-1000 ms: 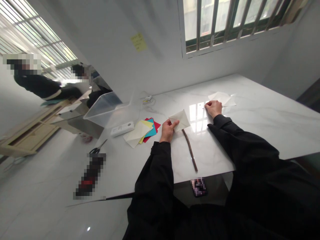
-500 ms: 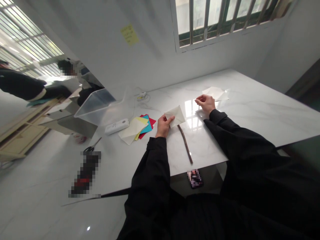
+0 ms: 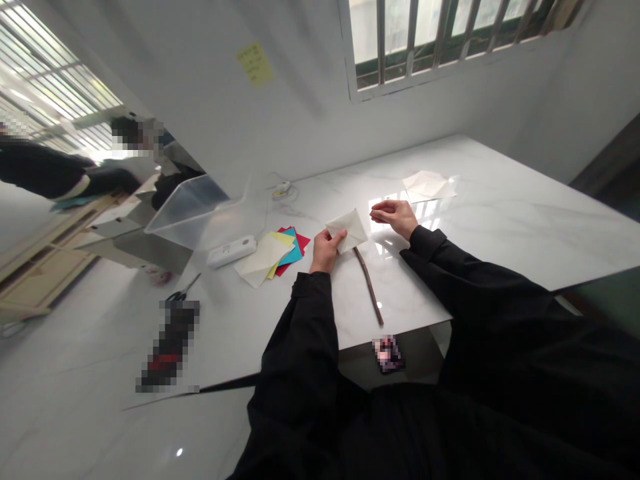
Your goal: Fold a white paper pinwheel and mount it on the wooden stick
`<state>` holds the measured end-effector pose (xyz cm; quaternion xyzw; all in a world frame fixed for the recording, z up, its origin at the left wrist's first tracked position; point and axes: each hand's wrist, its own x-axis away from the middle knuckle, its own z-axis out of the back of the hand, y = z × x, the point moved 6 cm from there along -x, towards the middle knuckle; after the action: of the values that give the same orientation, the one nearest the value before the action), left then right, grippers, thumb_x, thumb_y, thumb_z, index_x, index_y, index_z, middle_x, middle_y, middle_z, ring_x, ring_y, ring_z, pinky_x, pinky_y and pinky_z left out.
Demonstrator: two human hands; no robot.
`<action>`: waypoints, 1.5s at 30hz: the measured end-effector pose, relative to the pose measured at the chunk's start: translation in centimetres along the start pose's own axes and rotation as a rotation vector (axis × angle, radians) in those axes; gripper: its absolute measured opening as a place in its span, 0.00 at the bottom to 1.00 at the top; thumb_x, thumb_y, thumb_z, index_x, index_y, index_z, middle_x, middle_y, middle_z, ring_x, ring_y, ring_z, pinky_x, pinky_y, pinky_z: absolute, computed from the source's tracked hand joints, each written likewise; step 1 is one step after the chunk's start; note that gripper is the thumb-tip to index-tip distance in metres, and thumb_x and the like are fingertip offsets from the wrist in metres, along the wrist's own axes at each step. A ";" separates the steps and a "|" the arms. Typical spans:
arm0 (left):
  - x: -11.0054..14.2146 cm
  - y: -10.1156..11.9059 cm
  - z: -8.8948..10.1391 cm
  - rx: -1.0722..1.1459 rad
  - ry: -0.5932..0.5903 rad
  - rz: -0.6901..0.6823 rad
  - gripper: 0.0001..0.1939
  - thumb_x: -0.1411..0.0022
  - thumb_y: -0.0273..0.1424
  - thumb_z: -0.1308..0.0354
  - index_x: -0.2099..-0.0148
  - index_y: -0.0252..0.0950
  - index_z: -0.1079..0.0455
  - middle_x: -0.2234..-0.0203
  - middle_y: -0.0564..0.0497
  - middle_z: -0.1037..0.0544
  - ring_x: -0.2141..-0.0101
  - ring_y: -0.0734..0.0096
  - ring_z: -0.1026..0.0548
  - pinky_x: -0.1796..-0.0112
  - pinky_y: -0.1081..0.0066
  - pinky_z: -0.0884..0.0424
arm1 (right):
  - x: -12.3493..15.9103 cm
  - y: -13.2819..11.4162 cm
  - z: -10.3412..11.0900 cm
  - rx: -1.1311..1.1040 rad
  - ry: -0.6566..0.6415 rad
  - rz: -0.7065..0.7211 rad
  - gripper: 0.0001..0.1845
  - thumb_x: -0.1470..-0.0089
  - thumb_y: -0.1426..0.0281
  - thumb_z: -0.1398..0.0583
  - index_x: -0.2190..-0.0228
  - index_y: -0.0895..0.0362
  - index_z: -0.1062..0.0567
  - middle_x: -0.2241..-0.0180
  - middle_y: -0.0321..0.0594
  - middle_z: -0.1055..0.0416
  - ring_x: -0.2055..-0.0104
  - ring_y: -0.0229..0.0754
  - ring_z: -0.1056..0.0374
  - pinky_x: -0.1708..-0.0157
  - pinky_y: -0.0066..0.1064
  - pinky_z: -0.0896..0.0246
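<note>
My left hand [image 3: 325,253] grips a folded cream-coloured piece of paper [image 3: 354,228] by its lower left side, thumb on top. Crease lines run across the paper. Below it a thin brown stick [image 3: 371,287] lies on the table, its upper end close to the paper's lower edge. To the right of the paper, apart from it, my right hand [image 3: 397,217] has thumb and fingers pinched together; anything between the fingertips is too small to make out. Behind that hand lies another cream sheet [image 3: 429,185].
Left of my hand are fanned coloured papers [image 3: 289,248], a white power strip [image 3: 232,251] and a clear plastic bin [image 3: 200,213]. Scissors [image 3: 183,289] and a blurred dark item [image 3: 169,347] lie further left. A phone [image 3: 389,353] is below the table edge. Other people [image 3: 45,167] are at far left.
My right hand has moved left, away from the cream sheet at the back and nearer the folded paper, still pinched. The left hand keeps its hold with hardly any movement.
</note>
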<state>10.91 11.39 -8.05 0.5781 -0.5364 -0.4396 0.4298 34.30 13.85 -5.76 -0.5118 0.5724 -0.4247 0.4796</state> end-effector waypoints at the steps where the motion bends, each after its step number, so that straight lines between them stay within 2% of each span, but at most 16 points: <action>1: 0.0 0.0 0.0 -0.002 0.004 -0.003 0.30 0.63 0.44 0.18 0.59 0.32 0.19 0.61 0.43 0.14 0.60 0.59 0.18 0.52 0.61 0.24 | 0.2 -0.1 -0.2 -0.017 0.002 -0.012 0.24 0.61 0.58 0.19 0.68 0.58 0.19 0.70 0.43 0.18 0.64 0.44 0.20 0.52 0.45 0.20; 7: 0.0 0.2 0.0 -0.017 0.015 -0.018 0.29 0.62 0.42 0.19 0.60 0.32 0.19 0.63 0.45 0.14 0.62 0.61 0.18 0.54 0.62 0.24 | 0.3 0.9 -0.6 -0.085 0.010 -0.060 0.21 0.58 0.60 0.20 0.69 0.57 0.20 0.69 0.42 0.19 0.64 0.41 0.22 0.51 0.40 0.21; 12: 0.1 0.4 0.0 -0.028 0.028 -0.032 0.27 0.60 0.42 0.20 0.59 0.33 0.20 0.64 0.45 0.14 0.61 0.60 0.18 0.53 0.62 0.23 | 0.2 2.1 -1.3 -0.026 -0.094 -0.063 0.24 0.60 0.54 0.21 0.67 0.56 0.18 0.68 0.39 0.21 0.65 0.38 0.27 0.57 0.34 0.24; 17: 0.0 0.3 -0.1 -0.058 0.043 -0.029 0.26 0.59 0.41 0.21 0.60 0.33 0.20 0.65 0.46 0.15 0.62 0.61 0.19 0.55 0.63 0.24 | 0.2 2.1 -1.3 0.039 -0.117 -0.023 0.27 0.59 0.48 0.23 0.65 0.55 0.18 0.67 0.36 0.24 0.65 0.38 0.30 0.63 0.30 0.29; 20: -0.1 0.3 -0.1 -0.070 0.051 -0.037 0.25 0.60 0.41 0.21 0.61 0.33 0.21 0.65 0.46 0.15 0.64 0.62 0.20 0.57 0.64 0.25 | 0.2 1.7 -1.4 0.084 -0.142 0.031 0.27 0.55 0.46 0.26 0.64 0.55 0.19 0.66 0.37 0.24 0.63 0.40 0.30 0.61 0.33 0.30; 22: -0.1 0.3 -0.1 -0.078 0.054 -0.043 0.26 0.60 0.41 0.21 0.61 0.33 0.20 0.65 0.46 0.15 0.65 0.63 0.20 0.58 0.65 0.26 | 0.4 1.2 -1.8 0.141 -0.170 0.117 0.26 0.53 0.46 0.27 0.65 0.55 0.18 0.64 0.40 0.24 0.59 0.44 0.29 0.57 0.37 0.28; 26: -0.1 0.3 -0.1 -0.079 0.049 -0.039 0.27 0.61 0.41 0.20 0.61 0.32 0.20 0.67 0.47 0.16 0.66 0.63 0.21 0.59 0.65 0.26 | 1.0 0.2 -2.7 0.310 -0.203 0.307 0.23 0.49 0.47 0.28 0.66 0.53 0.16 0.49 0.48 0.26 0.46 0.53 0.29 0.50 0.45 0.28; 29: 0.0 0.4 -0.2 -0.077 0.039 -0.038 0.27 0.62 0.40 0.20 0.61 0.31 0.20 0.69 0.47 0.16 0.67 0.63 0.21 0.60 0.65 0.26 | 1.6 0.2 -3.5 0.410 -0.249 0.376 0.17 0.45 0.51 0.29 0.64 0.51 0.15 0.43 0.49 0.30 0.42 0.55 0.30 0.47 0.49 0.29; 34: 0.2 0.7 -0.3 -0.117 0.021 -0.050 0.25 0.59 0.40 0.21 0.61 0.31 0.19 0.67 0.46 0.15 0.66 0.63 0.20 0.61 0.66 0.26 | 1.9 0.7 -4.2 0.479 -0.282 0.434 0.11 0.41 0.57 0.30 0.63 0.50 0.15 0.45 0.49 0.29 0.39 0.57 0.33 0.49 0.48 0.29; 45: 0.2 0.5 -0.7 -0.153 -0.051 -0.056 0.25 0.56 0.40 0.21 0.59 0.31 0.18 0.68 0.46 0.15 0.67 0.65 0.21 0.62 0.67 0.27 | 1.6 1.3 -4.4 0.558 -0.263 0.446 0.05 0.42 0.65 0.29 0.63 0.50 0.13 0.48 0.47 0.29 0.44 0.54 0.31 0.48 0.48 0.29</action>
<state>11.49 11.19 -7.36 0.5473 -0.4955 -0.5056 0.4464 29.69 12.41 -6.44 -0.2744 0.4655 -0.3801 0.7507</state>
